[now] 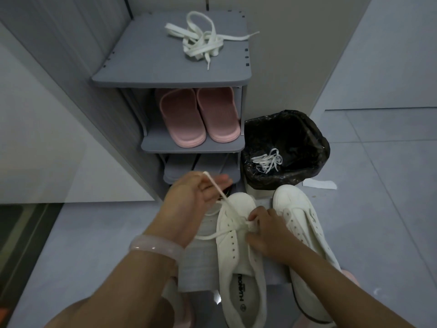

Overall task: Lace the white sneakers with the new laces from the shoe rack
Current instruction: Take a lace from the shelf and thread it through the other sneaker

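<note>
Two white sneakers stand on the floor in front of me, the left sneaker (238,263) and the right sneaker (305,233). A white lace (218,188) runs through the front eyelets of the left sneaker. My left hand (189,202) holds one end of this lace and pulls it up and to the left. My right hand (264,235) rests on the left sneaker's eyelet area and pinches the lace there. The lace's other end (208,236) trails off to the left. The right sneaker has no lace. A bundle of white laces (203,41) lies on top of the grey shoe rack (132,76).
Pink slippers (196,117) sit on the rack's second shelf and grey slippers (189,168) on the one below. A bin with a black liner (307,129) stands right of the rack, with thin white laces (268,162) inside. A grey mat (196,261) lies under the sneakers.
</note>
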{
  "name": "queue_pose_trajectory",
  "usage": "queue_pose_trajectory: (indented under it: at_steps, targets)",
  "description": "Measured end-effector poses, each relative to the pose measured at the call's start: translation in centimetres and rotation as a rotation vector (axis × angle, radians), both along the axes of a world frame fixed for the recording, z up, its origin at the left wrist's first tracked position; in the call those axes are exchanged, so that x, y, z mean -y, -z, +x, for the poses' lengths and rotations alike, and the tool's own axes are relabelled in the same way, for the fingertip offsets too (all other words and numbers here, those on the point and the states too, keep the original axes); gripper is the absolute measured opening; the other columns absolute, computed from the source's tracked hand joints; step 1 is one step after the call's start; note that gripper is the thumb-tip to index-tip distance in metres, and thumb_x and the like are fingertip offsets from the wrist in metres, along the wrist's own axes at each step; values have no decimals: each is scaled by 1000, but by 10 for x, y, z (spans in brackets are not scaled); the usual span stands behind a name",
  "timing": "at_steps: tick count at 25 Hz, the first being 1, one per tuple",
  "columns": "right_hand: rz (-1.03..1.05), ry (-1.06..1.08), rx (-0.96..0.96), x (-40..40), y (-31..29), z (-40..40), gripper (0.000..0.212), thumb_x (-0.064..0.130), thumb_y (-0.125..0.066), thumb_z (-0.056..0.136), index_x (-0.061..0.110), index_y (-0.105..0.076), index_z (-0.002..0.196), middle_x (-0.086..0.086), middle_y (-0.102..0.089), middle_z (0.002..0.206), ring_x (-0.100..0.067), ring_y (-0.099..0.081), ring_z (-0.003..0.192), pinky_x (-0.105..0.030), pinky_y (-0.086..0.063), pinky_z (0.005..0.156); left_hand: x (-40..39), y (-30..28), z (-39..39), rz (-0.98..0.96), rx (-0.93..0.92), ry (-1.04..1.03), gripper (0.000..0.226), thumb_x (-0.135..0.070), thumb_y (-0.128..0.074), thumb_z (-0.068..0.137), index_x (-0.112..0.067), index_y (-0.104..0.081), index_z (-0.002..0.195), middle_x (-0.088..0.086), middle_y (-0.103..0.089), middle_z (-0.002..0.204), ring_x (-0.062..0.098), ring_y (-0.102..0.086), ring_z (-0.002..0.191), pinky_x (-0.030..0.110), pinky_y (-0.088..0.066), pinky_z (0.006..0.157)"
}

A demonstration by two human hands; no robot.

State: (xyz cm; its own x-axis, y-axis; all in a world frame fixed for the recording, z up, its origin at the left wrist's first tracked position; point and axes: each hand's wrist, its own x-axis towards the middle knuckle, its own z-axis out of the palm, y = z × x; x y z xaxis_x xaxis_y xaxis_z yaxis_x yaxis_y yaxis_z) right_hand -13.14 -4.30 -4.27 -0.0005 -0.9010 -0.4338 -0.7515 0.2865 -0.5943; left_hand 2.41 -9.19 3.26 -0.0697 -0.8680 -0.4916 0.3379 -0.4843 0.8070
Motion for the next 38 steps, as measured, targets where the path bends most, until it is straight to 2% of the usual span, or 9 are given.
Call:
queue_pose_trajectory:
  at_steps: [2, 5, 8, 12, 19, 22, 26, 31, 38]
  targets:
    - [-26, 294, 168, 11, 2, -1, 8, 14, -50, 88, 7, -53, 91, -4, -55, 83, -14, -51, 75, -18, -40, 61, 4, 6, 12, 179, 133, 23, 33, -3, -33, 93, -8, -41, 62, 7, -53, 47, 21, -57, 48, 34, -49, 63]
    - [80, 325, 18, 25, 13, 0, 22, 17, -41, 93, 8, -45, 74, -3, -46, 71, -20, -46, 77, -24, -35, 62, -18, 39, 16, -16, 873, 592, 30, -12, -34, 97, -15, -39, 67, 2, -47, 64, 17, -46, 57, 30, -43, 60]
    - [261, 301, -41, 36, 24, 4, 32, 18, -39, 94, 11, -44, 64, -5, -50, 71, -22, -48, 79, -27, -39, 71, -40, 62, 19, -247, 961, 1093, 19, -19, -35, 98, -17, -42, 80, 5, -57, 88, 20, -53, 81, 27, -42, 71]
    - [163, 350, -61, 44, 19, 8, 24, 15, -48, 90, 0, -62, 77, -4, -59, 64, -16, -54, 61, -19, -42, 55, -41, 74, 18, -381, 1127, 1274, 17, -12, -33, 97, -11, -50, 101, 9, -52, 103, 23, -48, 95, 31, -33, 79]
    - [-199, 629, 1043, 56, -60, 13, 12, 8, -49, 94, 6, -58, 86, 2, -49, 49, -6, -45, 45, -18, -41, 50, -40, 71, 9, -313, 1264, 1302, 26, -10, -32, 98, -2, -48, 117, 18, -53, 119, 31, -52, 107, 36, -40, 85]
    - [-182, 344, 432, 51, -76, -14, 18, 16, -50, 94, 6, -57, 81, -10, -57, 61, -10, -45, 44, -26, -40, 43, -34, 60, 5, -349, 1317, 1067, 25, -19, -30, 99, -3, -49, 106, 15, -57, 109, 30, -55, 100, 31, -36, 75]
    - [-41, -211, -547, 18, -54, -30, 24, 24, -47, 92, 9, -58, 107, -11, -57, 113, -25, -55, 103, -28, -42, 79, -21, 53, 8, -365, 1156, 663, 20, -23, -38, 97, -13, -42, 80, 4, -51, 81, 22, -52, 79, 32, -39, 69]
    - [-265, -355, -299, 5, -31, -10, 61, 38, -57, 88, 20, -34, 142, -2, -34, 147, -19, -31, 135, -28, -27, 109, -26, 60, 4, -378, 1349, 898, 32, -40, -48, 92, -21, -52, 117, 1, -61, 111, 20, -57, 104, 28, -39, 78]
    - [-16, -473, -236, 4, 1, -12, 73, 51, -52, 87, 29, -19, 148, 13, -1, 157, -9, 2, 145, -40, -4, 118, -16, 36, -3, -470, 1317, 875, 21, -30, -51, 91, -17, -68, 91, 1, -65, 98, 20, -59, 96, 30, -44, 79]
